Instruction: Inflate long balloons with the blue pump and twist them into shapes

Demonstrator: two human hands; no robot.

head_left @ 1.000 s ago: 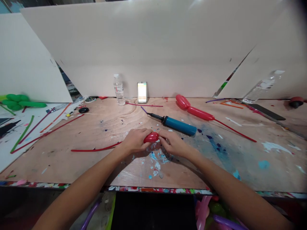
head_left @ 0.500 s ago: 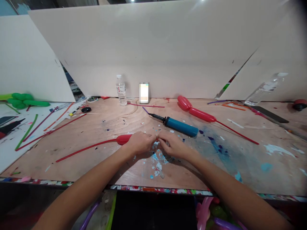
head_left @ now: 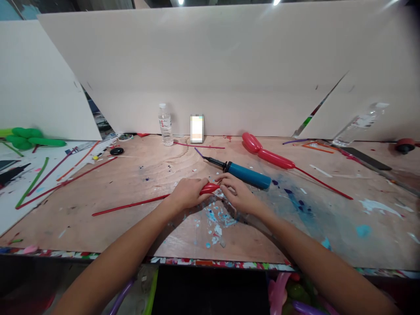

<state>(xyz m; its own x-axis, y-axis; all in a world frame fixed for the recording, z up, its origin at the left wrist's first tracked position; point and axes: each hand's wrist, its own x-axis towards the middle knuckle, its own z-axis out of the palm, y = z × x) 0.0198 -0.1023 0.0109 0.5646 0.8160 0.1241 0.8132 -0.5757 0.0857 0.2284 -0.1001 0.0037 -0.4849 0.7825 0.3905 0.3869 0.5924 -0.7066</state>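
My left hand (head_left: 188,192) is wrapped round a red long balloon (head_left: 210,188), whose short inflated part shows between my two hands. Its thin, uninflated tail runs out to the left over the table. The fingers of my right hand (head_left: 236,192) are bent and pinch the balloon's right end. Just behind my hands lies a blue hand pump (head_left: 248,174) with a black nozzle, a bit of purple at its tip. Another red balloon (head_left: 277,158), twisted into two bubbles with a thin tail, lies behind the pump to the right.
White boards (head_left: 203,74) close off the back of the wooden table (head_left: 131,232). A water bottle (head_left: 166,126) and a phone (head_left: 197,129) with a blurred screen stand there. At left are a green twisted balloon (head_left: 26,139) and uninflated balloons; a second bottle (head_left: 361,124) leans at right.
My left hand has slid along the balloon, so its inflated part now shows right of that hand rather than left. The tail has shifted right; my right hand has moved slightly right.
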